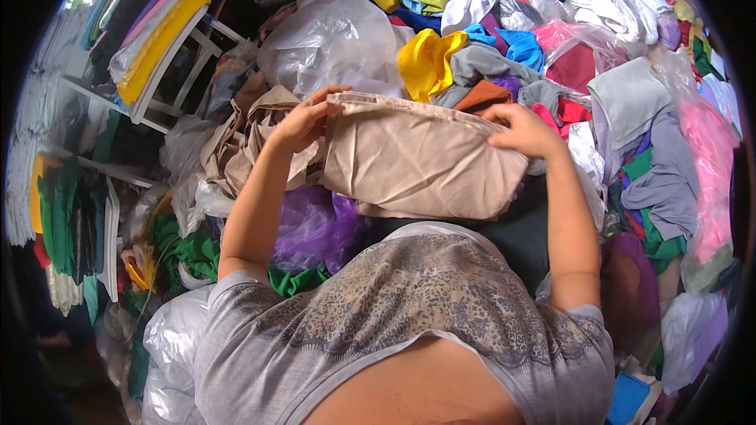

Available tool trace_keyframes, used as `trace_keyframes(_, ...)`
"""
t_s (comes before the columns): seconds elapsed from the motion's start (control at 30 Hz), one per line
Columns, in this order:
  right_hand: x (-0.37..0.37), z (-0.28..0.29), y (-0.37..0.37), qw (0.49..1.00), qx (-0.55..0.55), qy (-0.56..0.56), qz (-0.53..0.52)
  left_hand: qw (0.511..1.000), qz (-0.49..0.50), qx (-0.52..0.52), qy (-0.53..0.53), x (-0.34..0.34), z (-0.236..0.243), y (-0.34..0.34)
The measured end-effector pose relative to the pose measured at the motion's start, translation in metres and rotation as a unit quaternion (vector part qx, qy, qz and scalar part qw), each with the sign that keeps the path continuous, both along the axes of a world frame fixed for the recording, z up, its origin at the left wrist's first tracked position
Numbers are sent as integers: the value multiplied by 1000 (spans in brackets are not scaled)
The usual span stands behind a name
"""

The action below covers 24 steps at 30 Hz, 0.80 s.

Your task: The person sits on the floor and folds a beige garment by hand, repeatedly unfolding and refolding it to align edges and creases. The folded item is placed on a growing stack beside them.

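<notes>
A folded piece of beige cloth (421, 161) is held up in front of me, creased across its face, its lower edge above my lap. My left hand (307, 120) pinches its upper left corner. At the upper right edge my right hand (524, 130) grips it, thumb on the near side and the other fingers partly hidden behind. More beige cloth (256, 138) lies crumpled beside my left forearm. Purple cloth in clear plastic (319, 228) sits below the folded piece, near my left arm.
A white rack (153, 71) at the left carries a stack of folded coloured cloths (161, 35). Ahead lie a large clear plastic bag (331, 39), yellow cloth (429, 63) and grey cloth (480, 63). Pink cloth in plastic (705, 165) and grey-purple cloth (661, 177) heap at the right.
</notes>
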State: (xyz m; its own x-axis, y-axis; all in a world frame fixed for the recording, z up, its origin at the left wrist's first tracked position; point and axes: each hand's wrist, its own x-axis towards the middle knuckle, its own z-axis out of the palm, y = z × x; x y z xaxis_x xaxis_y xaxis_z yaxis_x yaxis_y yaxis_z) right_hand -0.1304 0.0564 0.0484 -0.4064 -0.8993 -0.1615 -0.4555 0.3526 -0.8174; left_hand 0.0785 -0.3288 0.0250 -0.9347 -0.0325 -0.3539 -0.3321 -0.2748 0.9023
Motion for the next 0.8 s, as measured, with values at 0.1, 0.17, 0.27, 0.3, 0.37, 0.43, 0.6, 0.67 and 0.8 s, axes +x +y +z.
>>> trace_keyframes(0.1, -16, -53, -23, 991, 95, 66, -63, 969, 80, 15, -235, 2, -34, 14)
trace_keyframes(0.17, -19, -73, -27, 989, 108, 76, -61, 972, 70, -114, -194, 21, -47, 38)
trace_keyframes(0.27, -19, -80, -25, 991, 74, 82, -71, 979, 104, -166, -60, 38, -50, 47)
trace_keyframes(0.3, -16, -79, -24, 987, 65, 113, -92, 972, 124, -198, 19, 42, -51, 49)
trace_keyframes(0.37, -10, -70, -25, 973, 34, 178, -140, 980, 131, -151, -14, 47, -54, 48)
trace_keyframes(0.43, 6, -61, -22, 956, 4, 252, -149, 962, 123, -228, -88, 53, -57, 46)
trace_keyframes(0.6, 74, -63, -25, 939, -89, 332, -28, 968, 125, -196, -93, 59, -51, 60)
trace_keyframes(0.67, 96, -73, -26, 944, -68, 323, -24, 970, 155, -186, 39, 49, -43, 66)
trace_keyframes(0.8, 105, -86, -26, 951, -45, 305, -29, 937, 174, -272, 133, 37, -29, 67)
